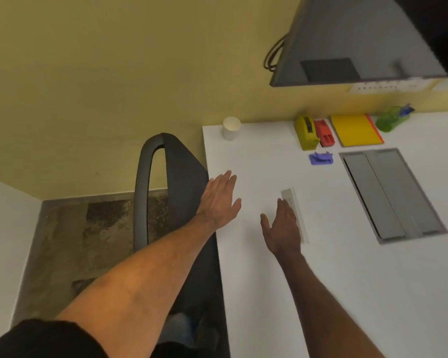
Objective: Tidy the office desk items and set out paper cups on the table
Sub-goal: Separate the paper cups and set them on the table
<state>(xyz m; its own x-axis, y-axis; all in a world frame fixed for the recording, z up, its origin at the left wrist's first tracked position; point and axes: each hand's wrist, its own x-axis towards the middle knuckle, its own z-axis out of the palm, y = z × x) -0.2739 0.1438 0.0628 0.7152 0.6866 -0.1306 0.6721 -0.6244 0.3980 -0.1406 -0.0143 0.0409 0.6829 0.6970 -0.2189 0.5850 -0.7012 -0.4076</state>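
The white table fills the right of the view, its left edge running beside a black chair. A dark monitor hangs over the far edge, with a grey cable hatch set flush in the tabletop below it. Along the far edge sit a yellow notebook, a green holder with a blue thing in it, a yellow tape dispenser and, touching it, a red stapler; a small purple clip-like item lies just in front of them. No writing on any of these can be read; the picture is blurred. The left hand is spread flat, fingers together, over the table's left edge, holding nothing. The right hand is likewise open and empty, palm down, its fingertips overlapping a clear ruler lying on the table; whether they touch it I cannot tell. One paper cup stands upright at the far left corner, well apart from both hands
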